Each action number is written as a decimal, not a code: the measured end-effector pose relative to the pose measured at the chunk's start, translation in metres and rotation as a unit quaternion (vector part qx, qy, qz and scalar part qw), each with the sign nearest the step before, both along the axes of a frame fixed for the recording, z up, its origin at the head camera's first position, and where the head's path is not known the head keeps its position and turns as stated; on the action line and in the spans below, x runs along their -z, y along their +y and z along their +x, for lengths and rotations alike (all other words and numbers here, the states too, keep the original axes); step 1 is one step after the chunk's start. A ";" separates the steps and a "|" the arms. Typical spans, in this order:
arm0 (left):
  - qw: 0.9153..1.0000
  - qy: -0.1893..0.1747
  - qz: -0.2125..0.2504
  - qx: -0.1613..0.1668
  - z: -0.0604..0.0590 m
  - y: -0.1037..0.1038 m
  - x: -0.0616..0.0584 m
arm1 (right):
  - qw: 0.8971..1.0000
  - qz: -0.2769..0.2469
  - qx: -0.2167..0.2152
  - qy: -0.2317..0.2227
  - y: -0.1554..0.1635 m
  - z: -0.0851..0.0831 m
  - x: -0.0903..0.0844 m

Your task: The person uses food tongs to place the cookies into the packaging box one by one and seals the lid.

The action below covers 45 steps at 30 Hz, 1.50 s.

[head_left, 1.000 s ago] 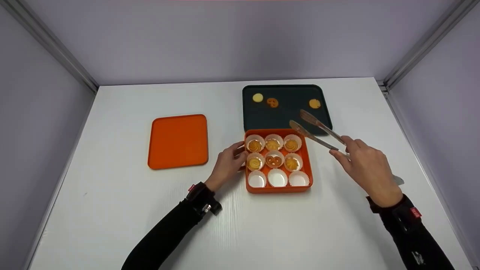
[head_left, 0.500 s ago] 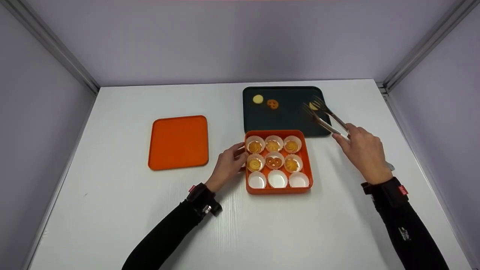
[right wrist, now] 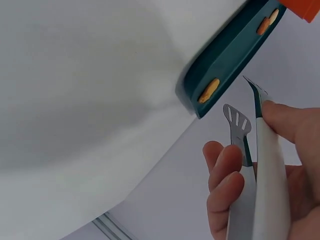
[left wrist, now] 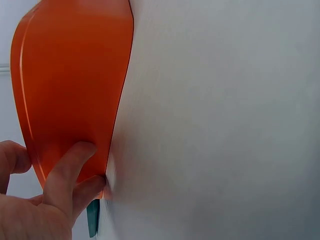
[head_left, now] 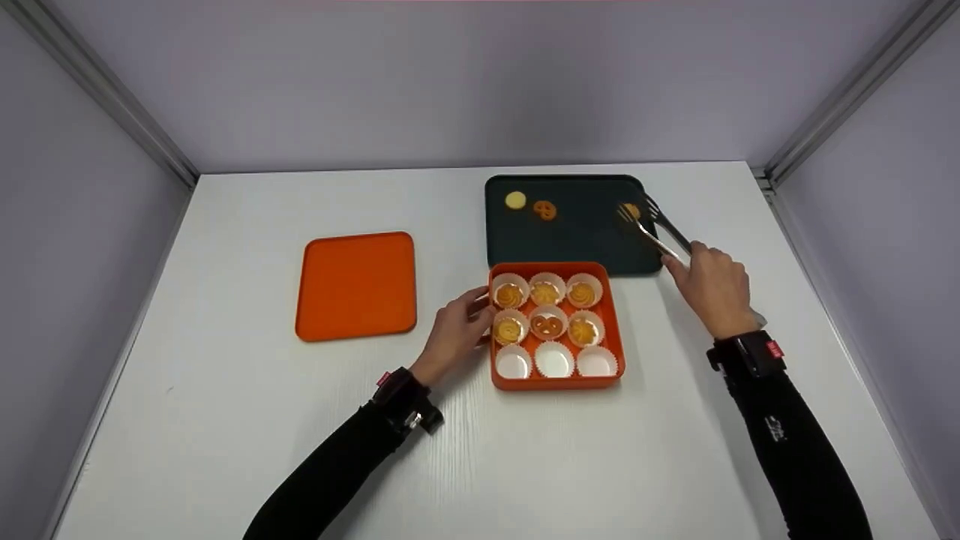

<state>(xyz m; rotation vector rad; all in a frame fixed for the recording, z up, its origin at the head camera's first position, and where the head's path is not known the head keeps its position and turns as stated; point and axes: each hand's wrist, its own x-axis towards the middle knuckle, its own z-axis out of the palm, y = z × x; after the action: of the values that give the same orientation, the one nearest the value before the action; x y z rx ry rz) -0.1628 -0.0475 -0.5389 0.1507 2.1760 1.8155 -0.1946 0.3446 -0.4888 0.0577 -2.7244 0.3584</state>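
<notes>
An orange box (head_left: 555, 379) of white paper cups sits mid-table; its two far rows hold cookies, its near row stands bare. My left hand (head_left: 456, 330) rests against its left wall (left wrist: 70, 90), fingers touching the side. My right hand (head_left: 712, 289) grips metal tongs (head_left: 651, 225), whose tips straddle a round cookie (head_left: 630, 211) at the right of the dark tray (head_left: 570, 247). In the right wrist view the tongs (right wrist: 245, 130) hover just off that cookie (right wrist: 208, 90). A pale cookie (head_left: 515, 199) and a pretzel-shaped cookie (head_left: 545, 208) lie at the tray's far left.
An orange lid (head_left: 356, 285) lies flat to the left of the box. The white table (head_left: 225, 420) is walled by grey panels on three sides, with metal rails in the far corners.
My right hand has carried the tongs from above the box's far right corner out over the tray to the right-hand cookie. The left hand has stayed on the box.
</notes>
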 end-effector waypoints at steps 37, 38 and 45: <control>1.000 0.001 0.001 -0.004 -0.001 0.002 0.002 | 0.999 -0.015 0.011 -0.046 0.004 -0.020 0.020; 1.000 0.001 0.005 -0.004 -0.001 0.002 0.002 | 0.999 -0.016 0.010 -0.045 0.004 -0.020 0.020; 1.000 -0.002 0.021 -0.005 0.000 0.000 0.000 | 0.998 -0.017 0.007 -0.055 -0.001 -0.019 0.019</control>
<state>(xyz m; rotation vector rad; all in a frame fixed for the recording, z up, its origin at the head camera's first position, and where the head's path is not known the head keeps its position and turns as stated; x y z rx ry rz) -0.1629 -0.0475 -0.5388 0.1449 2.1400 1.8665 -0.2135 0.3438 -0.5080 0.0085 -2.8254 0.4147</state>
